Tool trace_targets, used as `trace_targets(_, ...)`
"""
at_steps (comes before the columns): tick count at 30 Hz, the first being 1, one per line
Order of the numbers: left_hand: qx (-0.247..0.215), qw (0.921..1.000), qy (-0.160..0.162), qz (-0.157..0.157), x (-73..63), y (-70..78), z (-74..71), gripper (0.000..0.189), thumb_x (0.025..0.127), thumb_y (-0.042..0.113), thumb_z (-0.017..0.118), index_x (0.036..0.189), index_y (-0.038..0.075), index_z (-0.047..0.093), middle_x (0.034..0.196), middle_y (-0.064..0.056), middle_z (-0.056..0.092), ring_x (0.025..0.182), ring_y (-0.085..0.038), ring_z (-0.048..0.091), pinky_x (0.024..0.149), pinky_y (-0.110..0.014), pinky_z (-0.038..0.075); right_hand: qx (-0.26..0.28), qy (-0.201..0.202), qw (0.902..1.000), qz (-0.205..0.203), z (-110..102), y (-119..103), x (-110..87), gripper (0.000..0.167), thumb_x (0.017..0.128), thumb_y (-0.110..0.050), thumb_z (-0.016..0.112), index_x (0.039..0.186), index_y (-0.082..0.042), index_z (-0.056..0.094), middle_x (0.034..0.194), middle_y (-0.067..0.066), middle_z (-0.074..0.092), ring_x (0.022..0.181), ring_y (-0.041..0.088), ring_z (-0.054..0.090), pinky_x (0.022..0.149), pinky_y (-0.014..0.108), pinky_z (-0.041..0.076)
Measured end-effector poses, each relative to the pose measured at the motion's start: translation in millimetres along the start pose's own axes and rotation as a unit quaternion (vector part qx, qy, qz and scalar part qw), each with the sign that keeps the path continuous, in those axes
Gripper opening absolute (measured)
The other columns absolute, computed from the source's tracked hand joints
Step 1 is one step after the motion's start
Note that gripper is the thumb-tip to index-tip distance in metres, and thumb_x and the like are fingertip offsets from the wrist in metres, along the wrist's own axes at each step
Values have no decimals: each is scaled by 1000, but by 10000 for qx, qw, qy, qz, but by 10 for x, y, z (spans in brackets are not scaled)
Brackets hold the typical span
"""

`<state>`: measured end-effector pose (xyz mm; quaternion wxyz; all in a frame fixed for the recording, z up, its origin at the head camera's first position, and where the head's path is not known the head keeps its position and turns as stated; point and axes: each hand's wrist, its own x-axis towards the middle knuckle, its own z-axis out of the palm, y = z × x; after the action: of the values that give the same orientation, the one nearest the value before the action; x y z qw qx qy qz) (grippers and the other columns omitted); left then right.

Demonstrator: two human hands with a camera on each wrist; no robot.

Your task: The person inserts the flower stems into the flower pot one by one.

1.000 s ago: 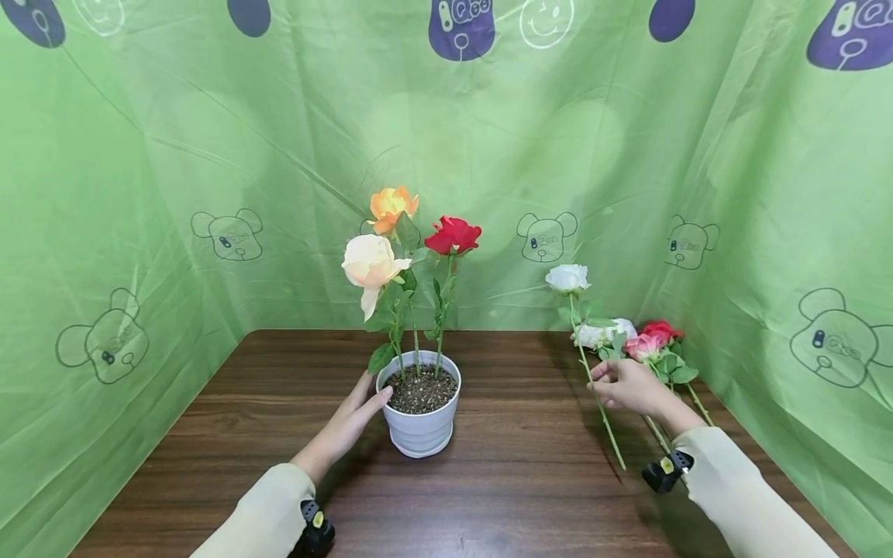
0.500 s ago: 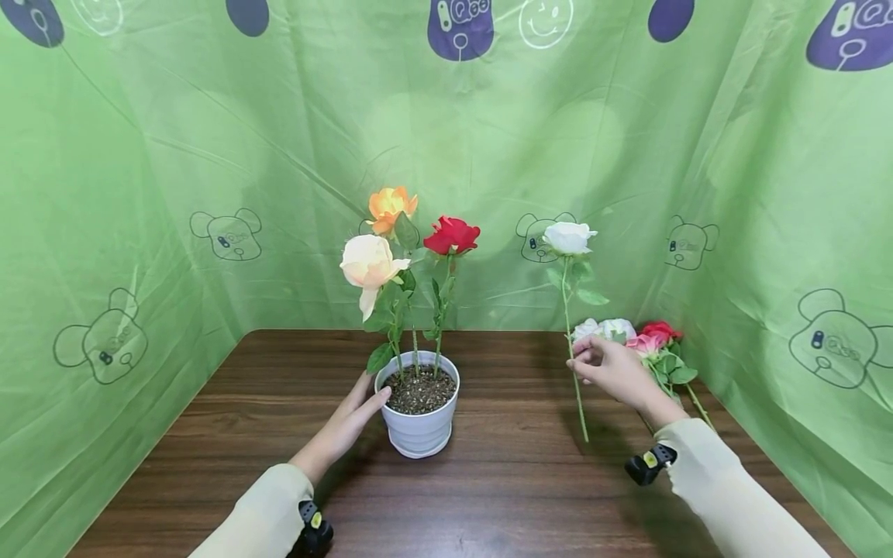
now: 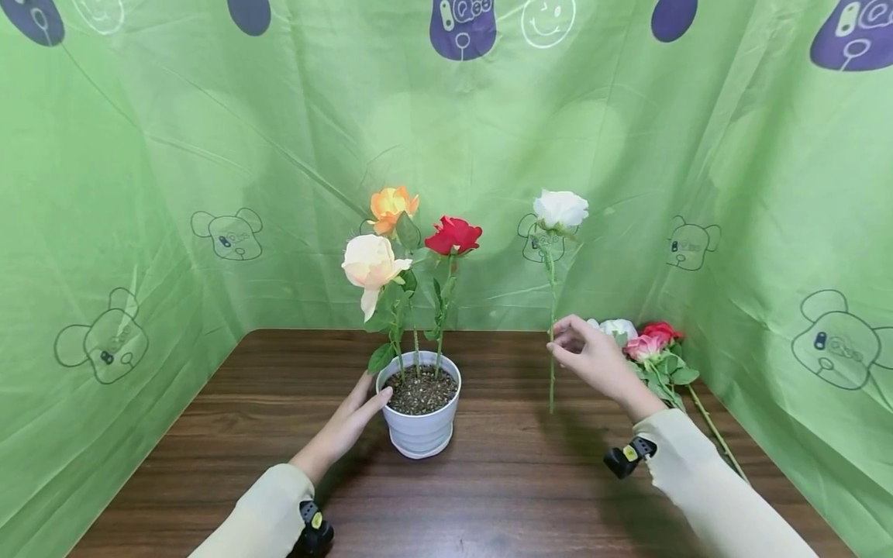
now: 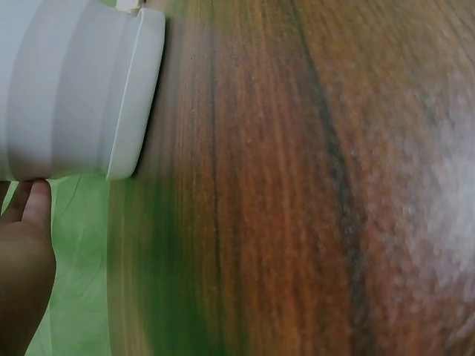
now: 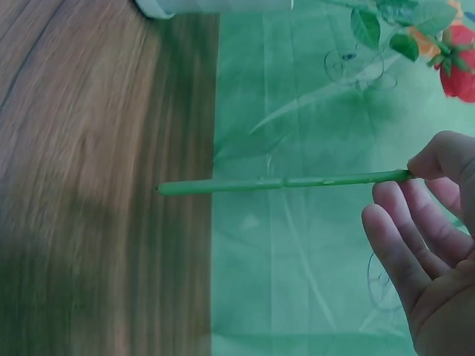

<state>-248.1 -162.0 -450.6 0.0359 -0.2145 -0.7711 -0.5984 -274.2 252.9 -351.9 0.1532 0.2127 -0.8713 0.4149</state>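
We have the white rose (image 3: 560,209) upright to the right of the pot, bloom at the top, its bare green stem (image 5: 282,182) running down in front of the far table edge. The right hand (image 3: 593,356) has it, thumb and fingertips pinching partway down the stem, the other fingers loosely bent; in the right wrist view we see the cut end sticking out well past the grip, and it looks off the wood.

We'd call this one light and top-heavy, thin and fairly stiff in the stem, soft and easily crumpled in the petals. The stem is the place to hold, below the leaves; so slim a stalk could roll between the fingertips if the pinch slackens.

Across to the white pot (image 3: 418,430), and here's the left hand (image 3: 345,422) at its side: thumb reaching to the rim, fingers extended against the wall, spread and braced instead of clenched. The pot seems the heavier, steadier piece, smooth-walled, best held by that side.

Standing in its dark soil (image 3: 422,391) we count a cream rose (image 3: 368,263), an orange rose (image 3: 393,205) and a red rose (image 3: 453,235). Over beyond the right hand, more flowers lie together on the wooden table (image 3: 488,496): a pink bloom (image 3: 645,348), a deeper red one (image 3: 663,332) and white petals (image 3: 617,328) partly hidden. Behind everything hangs the green printed curtain (image 3: 314,116).
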Motion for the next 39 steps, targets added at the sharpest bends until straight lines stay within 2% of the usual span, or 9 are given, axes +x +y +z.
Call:
trace_targets(4, -6, 10000, -21, 50, 10, -2, 8, 63, 106, 26, 49, 160, 11, 21, 163, -14, 23, 148, -30, 18, 118, -52, 14, 142, 87, 9997, -183, 50, -143, 46, 21, 93, -2, 70, 110, -4, 59, 86, 9, 70, 69, 19, 66, 61, 30, 56)
trace_targets(7, 11, 10000, -13, 56, 12, -2, 10, 63, 106, 26, 49, 160, 11, 21, 163, -15, 24, 148, -30, 18, 118, -52, 14, 293, 98, 9988, -388, 78, -350, 63, 20, 93, 1, 68, 110, 1, 57, 85, 17, 69, 67, 17, 65, 60, 33, 57)
trace_targets(12, 35, 10000, 5, 4, 3, -3, 6, 63, 106, 25, 49, 160, 10, 20, 163, -16, 23, 148, -32, 18, 118, -53, 14, 635, 16, 9967, -512, 135, -690, 101, 17, 96, 1, 65, 109, 6, 56, 85, 25, 67, 68, 25, 66, 62, 31, 58)
trace_targets(15, 28, 10000, -5, -22, 4, -3, 6, 63, 106, 26, 48, 160, 11, 20, 163, -16, 23, 148, -32, 18, 118, -54, 13, 759, 85, 9959, -484, 209, -697, 174, 16, 98, -5, 65, 110, 2, 57, 85, 23, 68, 70, 29, 67, 63, 30, 58)
trace_targets(20, 38, 10000, -18, -36, 2, -4, 8, 63, 106, 26, 49, 160, 11, 19, 163, -16, 21, 148, -31, 16, 118, -54, 13, 1124, 140, 9910, -712, 350, -681, 308, 19, 97, -14, 68, 110, -4, 59, 86, 18, 70, 72, 27, 68, 66, 34, 59)
trace_targets(27, 37, 10000, 20, -60, -1, -6, 2, 64, 106, 27, 49, 160, 10, 19, 163, -16, 22, 148, -32, 17, 118, -54, 13, 1395, 54, 9849, -1021, 422, -1282, 297, 18, 96, 1, 64, 111, 9, 55, 85, 19, 69, 74, 25, 67, 70, 48, 59)
trace_targets(29, 39, 10000, 25, -62, -4, -8, 2, 64, 106, 27, 49, 160, 10, 19, 163, -16, 22, 148, -32, 17, 118, -54, 13, 1485, 35, 9824, -1132, 467, -1356, 316, 18, 96, 2, 63, 110, 10, 55, 85, 17, 69, 74, 25, 67, 71, 51, 58)
trace_targets(33, 56, 9999, 43, -98, -7, 0, 0, 64, 106, 27, 49, 160, 10, 19, 163, -16, 23, 148, -31, 18, 118, -53, 14, 1482, 17, 9812, -1235, 566, -1453, 367, 17, 96, 1, 63, 110, 8, 56, 86, 17, 69, 73, 22, 67, 69, 47, 59)
trace_targets(39, 78, 9999, 42, -117, -6, 9, 6, 64, 106, 28, 49, 160, 11, 20, 163, -15, 23, 148, -31, 18, 118, -53, 14, 1515, 21, 9794, -1335, 813, -1314, 528, 19, 97, -2, 65, 112, 6, 57, 88, 21, 69, 72, 22, 67, 67, 47, 59)
